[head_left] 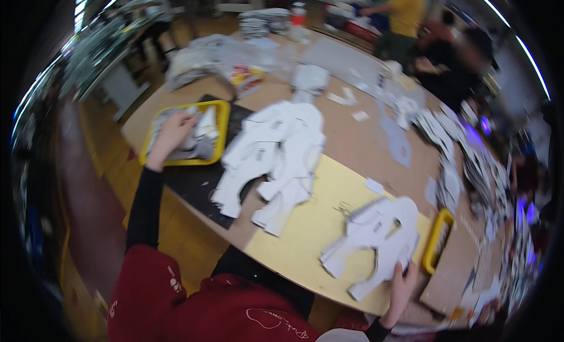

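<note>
My left hand (174, 133) is over a yellow basket (223, 133) at the left edge of the table, its fingers bent together among grey and white pieces (205, 127). What lies between those fingertips is hidden. At the lower right, my right hand (404, 286) touches the outer edge of a stack of white arch-shaped cut pieces (385, 224), thumb and fingers apart. A larger group of overlapping white cut pieces (288, 142) lies in the middle of the table, between my hands.
A yellow sheet (282, 248) and a black mat (194, 186) cover parts of the brown table. A narrow yellow tray (437, 242) stands at the right. Plastic bags (205, 57), a bottle (298, 16) and stacked pieces (264, 22) sit farther back. Other people work across the table.
</note>
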`<state>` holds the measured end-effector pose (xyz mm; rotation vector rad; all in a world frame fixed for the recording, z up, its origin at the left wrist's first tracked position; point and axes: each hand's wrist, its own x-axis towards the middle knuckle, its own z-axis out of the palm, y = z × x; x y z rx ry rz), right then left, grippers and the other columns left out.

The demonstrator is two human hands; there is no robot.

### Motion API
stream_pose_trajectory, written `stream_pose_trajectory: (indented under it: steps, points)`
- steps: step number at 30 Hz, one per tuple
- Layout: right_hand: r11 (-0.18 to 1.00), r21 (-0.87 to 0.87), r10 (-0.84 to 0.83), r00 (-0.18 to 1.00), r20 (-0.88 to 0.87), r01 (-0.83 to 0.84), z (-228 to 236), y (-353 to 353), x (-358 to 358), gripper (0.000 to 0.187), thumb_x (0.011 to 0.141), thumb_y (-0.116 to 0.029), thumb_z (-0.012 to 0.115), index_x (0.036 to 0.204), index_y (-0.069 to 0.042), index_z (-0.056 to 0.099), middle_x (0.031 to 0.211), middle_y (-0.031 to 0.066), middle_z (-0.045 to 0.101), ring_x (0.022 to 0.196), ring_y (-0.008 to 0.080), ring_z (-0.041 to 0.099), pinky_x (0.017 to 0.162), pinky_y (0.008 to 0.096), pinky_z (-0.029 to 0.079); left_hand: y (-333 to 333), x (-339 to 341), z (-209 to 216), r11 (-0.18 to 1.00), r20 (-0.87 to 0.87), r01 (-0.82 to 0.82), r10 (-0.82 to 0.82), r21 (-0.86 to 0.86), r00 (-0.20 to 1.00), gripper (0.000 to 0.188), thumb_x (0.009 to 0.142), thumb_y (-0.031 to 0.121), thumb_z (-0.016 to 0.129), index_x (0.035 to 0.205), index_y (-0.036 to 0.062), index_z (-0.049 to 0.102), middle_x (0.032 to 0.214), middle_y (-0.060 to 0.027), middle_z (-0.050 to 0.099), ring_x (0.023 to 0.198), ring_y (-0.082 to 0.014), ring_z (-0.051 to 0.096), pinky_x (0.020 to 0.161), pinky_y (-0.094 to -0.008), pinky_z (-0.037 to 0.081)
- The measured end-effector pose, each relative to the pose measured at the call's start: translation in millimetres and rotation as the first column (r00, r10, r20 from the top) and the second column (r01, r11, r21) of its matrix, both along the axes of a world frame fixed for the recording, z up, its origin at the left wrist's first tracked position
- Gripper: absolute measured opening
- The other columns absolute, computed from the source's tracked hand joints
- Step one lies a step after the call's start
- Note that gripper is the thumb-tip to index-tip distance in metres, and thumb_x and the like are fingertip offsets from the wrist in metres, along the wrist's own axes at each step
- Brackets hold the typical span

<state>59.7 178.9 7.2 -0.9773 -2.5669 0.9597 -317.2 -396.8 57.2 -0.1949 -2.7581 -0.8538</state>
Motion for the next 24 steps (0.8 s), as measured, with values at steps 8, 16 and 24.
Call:
stream_pose_trajectory:
  steps: [8,16,24]
  points:
    - [0.840,0.524,0.089,0.988,0.125,-0.142,-21,28,16,0.028,0.090,-0.009,0.065,0.113,0.007,0.062,0.134,0.0226,0.053,0.119,0.0391,0.050,0.102,0.0481,0.039,-5,31,48,0.989,0.032,-0.050,0.046,0.138,0.998,0.030,0.091,0.025,0.065,0.107,0.0001,0.072,0.093,-0.0130,0.072,0.082,-0.0203,0.064,0.077,-0.0333,0.051]
    - [0.879,0.469,0.036,0.992,0.122,-0.090,-8,25,21,0.030,0.091,-0.009,0.064,0.115,0.006,0.060,0.135,0.0220,0.052,0.120,0.0377,0.050,0.103,0.0469,0.039,6,29,40,0.990,-0.088,0.004,0.008,0.140,0.996,0.028,0.089,0.023,0.068,0.109,0.0030,0.071,0.087,-0.0124,0.071,0.077,-0.0190,0.064,0.075,-0.0321,0.051]
    - [0.912,0.399,0.122,0.991,-0.057,-0.090,15,-2,0,0.031,0.092,-0.010,0.064,0.118,0.006,0.059,0.136,0.0214,0.051,0.121,0.0362,0.049,0.103,0.0457,0.039,58,107,15,0.995,-0.104,-0.008,0.018,0.099,0.994,0.049,0.082,0.031,0.078,0.121,0.0049,0.064,0.106,-0.0105,0.065,0.096,-0.0228,0.062,0.084,-0.0340,0.050]
